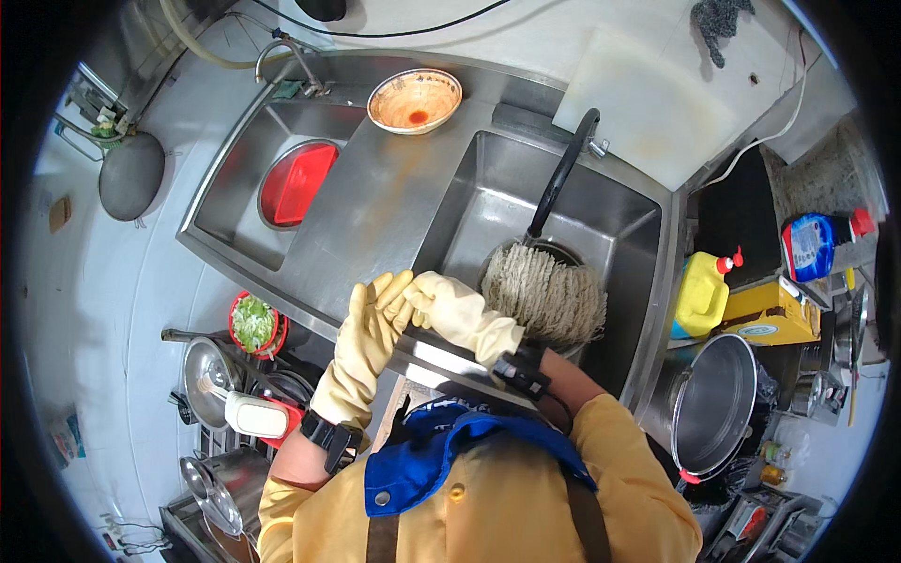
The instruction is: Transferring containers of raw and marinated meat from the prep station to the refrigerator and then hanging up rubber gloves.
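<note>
Both my hands wear cream rubber gloves and meet over the front edge of the steel counter. My left hand [372,320] is palm up with its fingers apart and nothing in it. My right hand [454,310] reaches across it, its curled fingers touching the left glove's fingers; whether it grips them is hidden. Just beyond my right wrist, a grey string mop head [545,292] lies over a round pot in the right sink basin [486,190]. A black faucet spout [563,172] reaches down to the mop head. The pot is mostly covered.
A stained bowl [415,102] stands at the counter's back. In the left basin [232,211], a round metal bowl holds a red container [306,184]. Chopped greens [253,322] fill a red basket at left. To the right stand a yellow jug [704,294] and a large steel pot [718,408].
</note>
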Demonstrator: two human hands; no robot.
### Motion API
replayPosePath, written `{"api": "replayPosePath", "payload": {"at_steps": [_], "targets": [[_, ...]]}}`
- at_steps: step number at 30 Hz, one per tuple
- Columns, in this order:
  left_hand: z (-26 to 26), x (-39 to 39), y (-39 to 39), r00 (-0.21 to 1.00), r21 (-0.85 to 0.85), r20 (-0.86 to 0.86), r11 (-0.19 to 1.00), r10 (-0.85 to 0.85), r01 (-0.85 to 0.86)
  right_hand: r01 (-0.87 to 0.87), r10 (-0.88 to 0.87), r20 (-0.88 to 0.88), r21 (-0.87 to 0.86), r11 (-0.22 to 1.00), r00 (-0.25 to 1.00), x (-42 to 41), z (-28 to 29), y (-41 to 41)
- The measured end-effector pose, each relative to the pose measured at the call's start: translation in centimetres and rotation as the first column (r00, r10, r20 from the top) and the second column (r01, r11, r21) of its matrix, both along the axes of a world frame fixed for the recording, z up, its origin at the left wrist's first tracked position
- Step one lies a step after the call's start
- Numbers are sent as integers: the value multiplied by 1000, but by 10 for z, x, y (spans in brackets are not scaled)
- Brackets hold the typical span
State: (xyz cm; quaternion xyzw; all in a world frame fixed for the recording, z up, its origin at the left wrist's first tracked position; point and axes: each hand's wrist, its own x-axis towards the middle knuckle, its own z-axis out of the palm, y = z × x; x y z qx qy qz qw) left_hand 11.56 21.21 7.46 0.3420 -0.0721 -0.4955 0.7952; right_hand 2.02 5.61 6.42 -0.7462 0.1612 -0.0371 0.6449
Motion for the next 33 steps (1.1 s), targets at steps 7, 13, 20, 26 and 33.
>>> {"api": "replayPosePath", "payload": {"at_steps": [7,13,20,26,33], "targets": [[22,-16,-2,989,89,90,990,-121,114,116,-239,-111,-638,762,965,17,-54,-30],[-2,-7,29,976,229,183,971,-115,72,283,-251,330,-51,958,910,-5,-29,-39],[-3,-41,-32,896,515,363,857,-257,37,467,-445,196,-81,881,874,14,-17,11],[-7,-58,-21,745,139,637,980,-200,144,406,-370,168,-340,848,914,31,-33,-12],[30,-46,54,-224,326,914,941,-338,-91,328,-290,192,-209,921,938,35,2,26]]}}
